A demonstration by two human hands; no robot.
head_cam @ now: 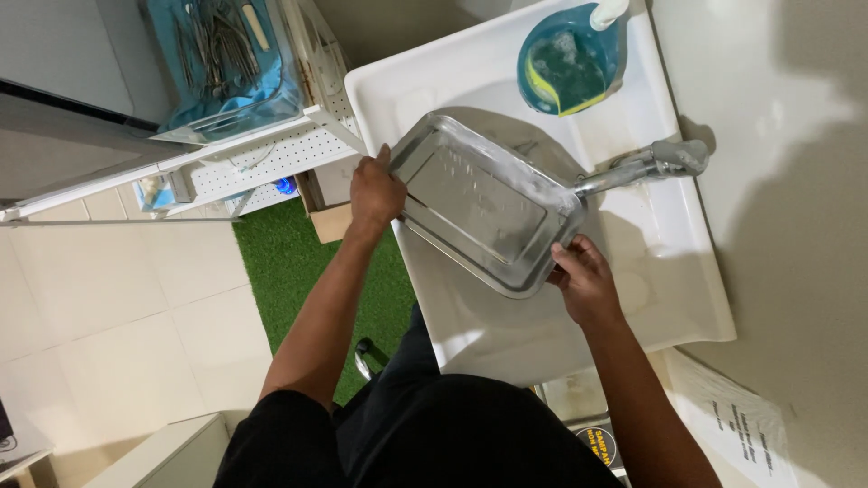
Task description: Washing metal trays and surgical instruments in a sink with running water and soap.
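Your left hand [375, 192] and right hand [583, 276] pinch opposite ends of the steel tray [484, 203], fingers curled over its rim, its long axis running between them under the faucet [633, 167] over the white sink [669, 262].

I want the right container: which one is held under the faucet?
The rectangular steel tray, gripped by both hands; the round blue bowl sits apart at the sink's corner.

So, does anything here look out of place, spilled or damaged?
Nothing stands out. Both hands, left hand and right hand, hold the metal tray tilted over the white sink under the faucet.
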